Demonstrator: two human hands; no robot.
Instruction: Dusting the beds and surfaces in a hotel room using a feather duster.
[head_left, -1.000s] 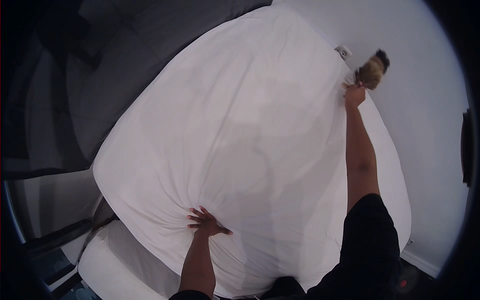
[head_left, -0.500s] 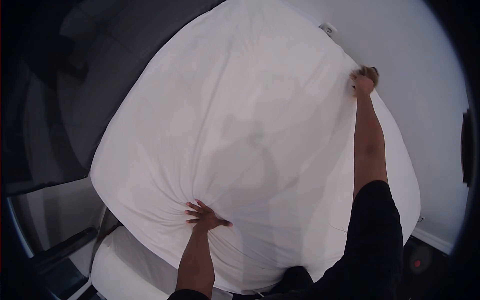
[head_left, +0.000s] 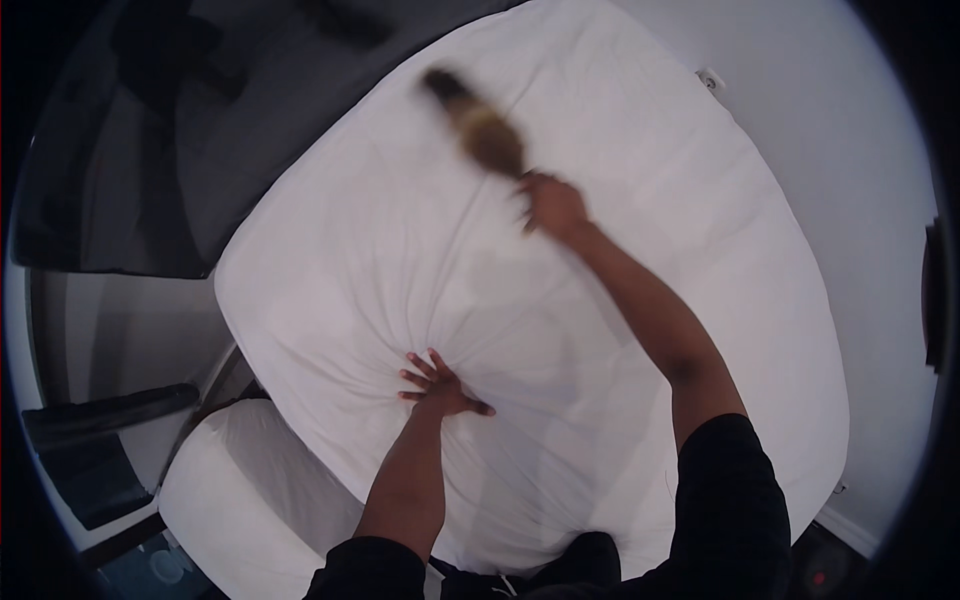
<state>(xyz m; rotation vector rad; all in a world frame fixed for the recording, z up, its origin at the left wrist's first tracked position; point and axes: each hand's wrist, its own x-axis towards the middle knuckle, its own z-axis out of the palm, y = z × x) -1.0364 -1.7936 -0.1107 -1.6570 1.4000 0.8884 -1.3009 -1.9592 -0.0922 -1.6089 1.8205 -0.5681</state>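
Duster (head_left: 488, 138) farther left over white sheet (head_left: 540, 330)

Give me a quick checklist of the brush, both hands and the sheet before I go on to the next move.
1. Right hand gripping the brush: ok, fingers closed around its near end.
2. Left hand braced: ok, resting on the white sheet with fingers spread.
3. Sheet smooth by the left hand: not ok, it is creased, with folds fanning out from the fingers.
4. Brush apart from the left hand: ok, it is well beyond the fingertips.
5. Brush touching the sheet: cannot tell, it is blurred and seen from above.
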